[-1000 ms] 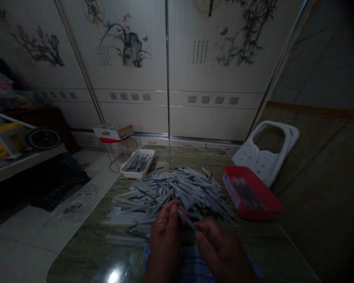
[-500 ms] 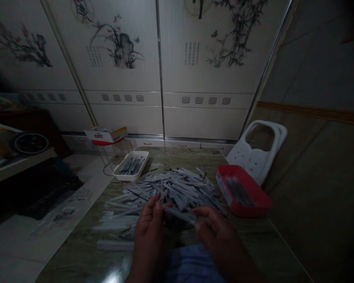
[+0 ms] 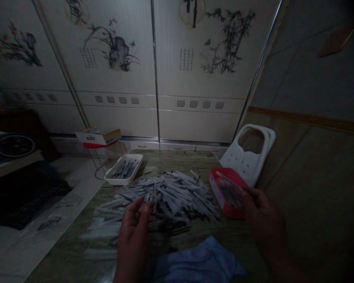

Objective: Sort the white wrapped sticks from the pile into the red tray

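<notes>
A slim pale pen [image 3: 228,180] slants to the right of the pile [image 3: 171,190], its far end reaching out over the red box [image 3: 233,214]. The right hand [image 3: 262,214] holds it in a narrow pinch near one end, probably because that keeps the fingers clear of the box's wall. The left hand [image 3: 135,232], at the pile's near left edge, has thumb and fingers curled almost together (too dark to tell whether anything thin sits between them), perhaps resting there to keep loose pieces in easy reach. The pile itself, pale tubes mixed with dark sticks, fills the middle of the surface [image 3: 236,241], likely so either hand can get at it. The red box, just right of the pile, and the white tray [image 3: 120,182], beyond its left side, both contain slim pieces, presumably to keep them apart from the pile. Blue cloth [image 3: 197,262] shows on the pile's near side.
</notes>
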Demonstrator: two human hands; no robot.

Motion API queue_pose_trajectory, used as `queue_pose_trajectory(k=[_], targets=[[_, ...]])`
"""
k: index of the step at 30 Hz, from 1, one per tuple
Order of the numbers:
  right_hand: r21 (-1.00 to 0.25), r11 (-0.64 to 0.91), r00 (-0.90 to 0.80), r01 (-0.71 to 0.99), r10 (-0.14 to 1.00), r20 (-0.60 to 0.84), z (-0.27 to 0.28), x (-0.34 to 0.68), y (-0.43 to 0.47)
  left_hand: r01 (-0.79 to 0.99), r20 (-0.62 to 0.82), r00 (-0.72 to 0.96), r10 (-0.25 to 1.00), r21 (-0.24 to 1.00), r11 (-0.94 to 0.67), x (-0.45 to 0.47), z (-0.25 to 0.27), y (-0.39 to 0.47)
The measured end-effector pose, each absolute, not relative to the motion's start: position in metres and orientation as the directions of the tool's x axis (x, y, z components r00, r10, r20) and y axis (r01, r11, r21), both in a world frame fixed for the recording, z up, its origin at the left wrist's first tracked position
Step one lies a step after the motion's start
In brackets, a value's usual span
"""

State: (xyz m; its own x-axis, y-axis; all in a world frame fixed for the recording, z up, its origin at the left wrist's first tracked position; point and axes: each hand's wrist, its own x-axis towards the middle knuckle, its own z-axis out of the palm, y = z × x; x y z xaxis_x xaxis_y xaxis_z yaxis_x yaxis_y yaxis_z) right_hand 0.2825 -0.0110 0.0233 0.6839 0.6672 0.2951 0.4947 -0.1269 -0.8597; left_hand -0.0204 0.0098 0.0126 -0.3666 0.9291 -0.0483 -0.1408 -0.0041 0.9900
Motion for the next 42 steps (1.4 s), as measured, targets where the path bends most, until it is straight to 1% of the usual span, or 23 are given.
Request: queue_pose_trajectory(k=[1,3,6,9,11,15,20,24,27,29,33,35,36,38,40,42], targets=[[-0.799,-0.191,0.667,0.570,0.675,0.315,0.018,0.289,-0.009,-0.131,-0.038,-0.359,0.932,0.991,-0.010,-0.022,0.010,0.010],[-0.638,-0.291,0.604,0.713,0.717,0.347,0.010,0.297,-0.007,-0.119,-0.020,-0.356,0.934,0.993,-0.024,-0.024,0.006,0.012],[-0.410,-0.334,0.492,0.848,0.784,0.379,0.002,0.300,-0.004,-0.103,-0.020,-0.356,0.934,0.995,-0.018,-0.025,0.004,0.013],[-0.271,-0.362,0.443,0.892,0.818,0.366,-0.001,0.301,-0.002,-0.095,-0.039,-0.366,0.930,0.995,0.004,-0.025,0.008,0.013],[-0.229,-0.364,0.424,0.903,0.839,0.341,0.000,0.302,-0.002,-0.087,-0.027,-0.373,0.927,0.996,-0.006,-0.025,0.011,0.012],[-0.252,-0.356,0.421,0.900,0.862,0.284,0.001,0.304,-0.003,-0.068,-0.006,-0.352,0.936,0.997,-0.020,-0.025,0.013,0.012],[-0.280,-0.332,0.410,0.901,0.863,0.296,-0.003,0.308,-0.002,-0.066,0.025,-0.349,0.937,0.996,-0.051,-0.027,0.011,0.013],[-0.297,-0.362,0.444,0.884,0.849,0.285,-0.003,0.312,-0.003,-0.037,0.021,-0.366,0.930,0.999,-0.037,-0.033,0.012,0.015],[-0.311,-0.374,0.467,0.874,0.826,0.317,0.001,0.313,-0.005,-0.034,0.032,-0.365,0.930,0.998,-0.048,-0.039,0.011,0.019],[-0.361,-0.350,0.479,0.865,0.791,0.380,0.005,0.310,-0.006,-0.036,0.047,-0.377,0.925,0.997,-0.065,-0.044,0.009,0.021],[-0.497,-0.194,0.469,0.846,0.714,0.520,0.015,0.291,-0.011,-0.033,0.052,-0.393,0.918,0.997,-0.071,-0.052,0.010,0.022],[-0.542,-0.097,0.439,0.835,0.711,0.549,0.022,0.274,-0.014,-0.023,0.047,-0.392,0.919,0.998,-0.061,-0.055,0.012,0.022],[-0.552,-0.048,0.408,0.833,0.727,0.553,0.025,0.265,-0.016,-0.018,0.047,-0.390,0.920,0.998,-0.059,-0.056,0.013,0.022],[-0.562,0.067,0.298,0.825,0.793,0.532,0.032,0.245,-0.020,-0.010,0.054,-0.384,0.922,0.998,-0.063,-0.058,0.013,0.022],[-0.584,0.177,0.160,0.792,0.864,0.478,0.037,0.228,-0.023,0.008,0.065,-0.379,0.923,0.998,-0.068,-0.061,0.012,0.022],[-0.604,0.239,0.023,0.760,0.920,0.392,0.038,0.216,-0.024,0.030,0.069,-0.380,0.922,0.998,-0.063,-0.062,0.012,0.022]])
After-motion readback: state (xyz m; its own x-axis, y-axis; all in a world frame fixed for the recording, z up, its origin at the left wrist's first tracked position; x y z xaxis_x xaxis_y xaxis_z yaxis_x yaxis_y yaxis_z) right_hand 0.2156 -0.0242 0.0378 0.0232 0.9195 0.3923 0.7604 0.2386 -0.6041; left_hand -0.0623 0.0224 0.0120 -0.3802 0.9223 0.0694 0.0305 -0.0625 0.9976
